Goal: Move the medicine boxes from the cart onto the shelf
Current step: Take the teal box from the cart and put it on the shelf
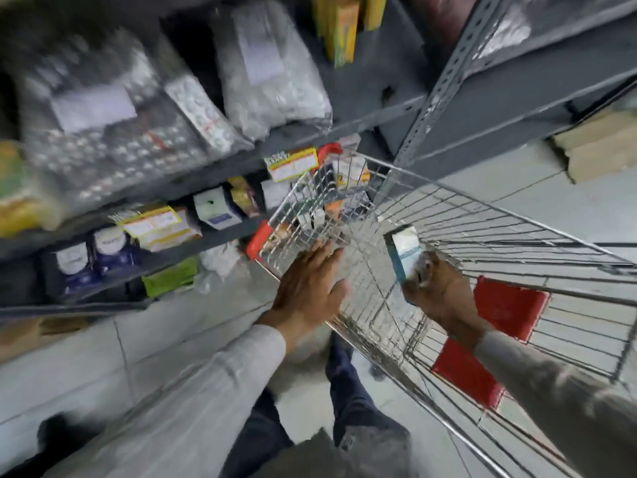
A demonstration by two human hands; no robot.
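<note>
Shelf (220, 232): blurred, labels unreadable
Cart (482, 208): far boxes indistinct
Left hand (310, 288): spread, empty
Right hand (444, 294): gripping medicine box (403, 251), print illegible

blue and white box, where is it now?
Head view, right of centre: the blue and white box is held in the right hand, above the wire cart.

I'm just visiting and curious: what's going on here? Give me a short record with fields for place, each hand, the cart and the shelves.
place: a tiled aisle beside grey metal shelving
right hand: grips a blue and white medicine box, held above the cart
left hand: open and flat, holding nothing, over the near rim of the cart
cart: wire, with red plastic parts; a few boxes show at its far end, too blurred to count
shelves: bags of blister packs above, small boxes on the lower levels
picture quality: motion blur, labels unreadable
</note>
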